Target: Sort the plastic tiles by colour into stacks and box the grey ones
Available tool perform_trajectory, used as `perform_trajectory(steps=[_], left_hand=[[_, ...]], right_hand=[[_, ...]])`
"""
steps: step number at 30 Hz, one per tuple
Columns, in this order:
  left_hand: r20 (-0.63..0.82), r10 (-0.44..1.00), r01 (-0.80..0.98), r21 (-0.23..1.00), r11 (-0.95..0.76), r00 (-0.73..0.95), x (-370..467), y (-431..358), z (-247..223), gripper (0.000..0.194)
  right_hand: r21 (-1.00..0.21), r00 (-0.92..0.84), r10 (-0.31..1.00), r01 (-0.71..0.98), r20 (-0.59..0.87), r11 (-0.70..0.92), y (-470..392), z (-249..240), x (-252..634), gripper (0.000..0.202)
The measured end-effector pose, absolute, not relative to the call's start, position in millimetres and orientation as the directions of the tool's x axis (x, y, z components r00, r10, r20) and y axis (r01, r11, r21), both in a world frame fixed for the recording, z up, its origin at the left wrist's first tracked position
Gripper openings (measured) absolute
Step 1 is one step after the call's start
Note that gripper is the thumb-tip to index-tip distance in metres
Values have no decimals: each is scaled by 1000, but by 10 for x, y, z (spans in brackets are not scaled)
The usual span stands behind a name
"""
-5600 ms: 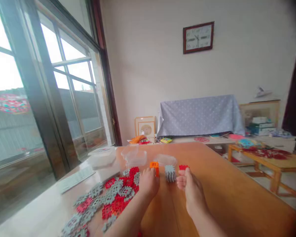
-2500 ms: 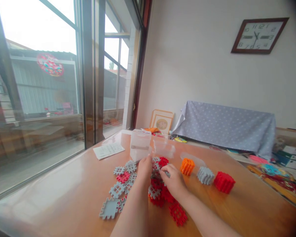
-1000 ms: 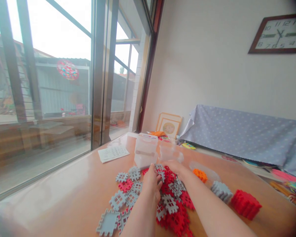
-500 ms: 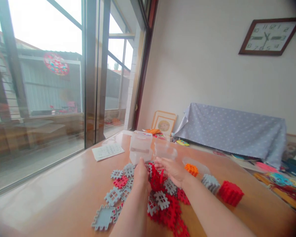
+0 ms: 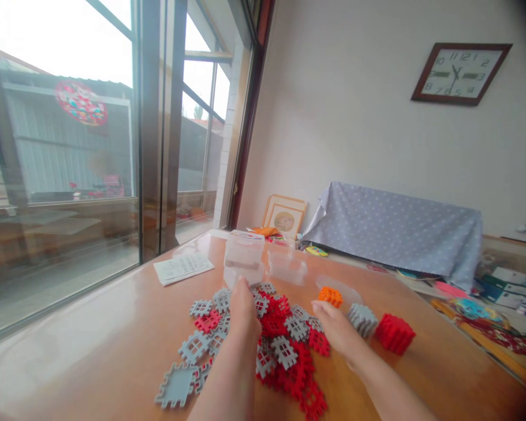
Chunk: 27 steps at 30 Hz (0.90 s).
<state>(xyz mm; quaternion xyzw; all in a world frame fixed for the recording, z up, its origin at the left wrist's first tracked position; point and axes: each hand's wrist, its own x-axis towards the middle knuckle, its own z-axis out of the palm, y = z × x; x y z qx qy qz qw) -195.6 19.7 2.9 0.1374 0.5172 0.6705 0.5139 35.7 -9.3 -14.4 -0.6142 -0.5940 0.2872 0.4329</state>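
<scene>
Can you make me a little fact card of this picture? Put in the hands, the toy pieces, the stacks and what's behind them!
Left hand: over the pile; fingers mostly hidden, can't tell if holding something
Right hand: at the pile's right edge, near the orange stack
Loose pieces: gray and red, notched edges
Stacks, left to right: orange, gray stack, red stack
Behind: clear plastic box, printed paper
Wall: clock
</scene>
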Motion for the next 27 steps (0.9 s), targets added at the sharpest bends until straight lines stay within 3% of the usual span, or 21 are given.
perform_trajectory(steps=[5,21,24,27], left_hand=[[-375,828,-577,813,78,-417,-1949,173,53,40],[-433,838,-654,746,126,-332,-1943,170,27,44],[-427,837,-667,738,103,-343,-1958,184,25,43],[-416,826,-667,742,67,-381,-1981,188,38,43]], right_hand=[[-865,40,992,496,117,82,-233,-311,209,45],[-975,-121,979,130,165,181,-168,-91,-334,48],[-942,-142,965,229,218,247,-183,-65,-370,49],[-809,-302,913,441,275,390,-229,-68,-386,60]])
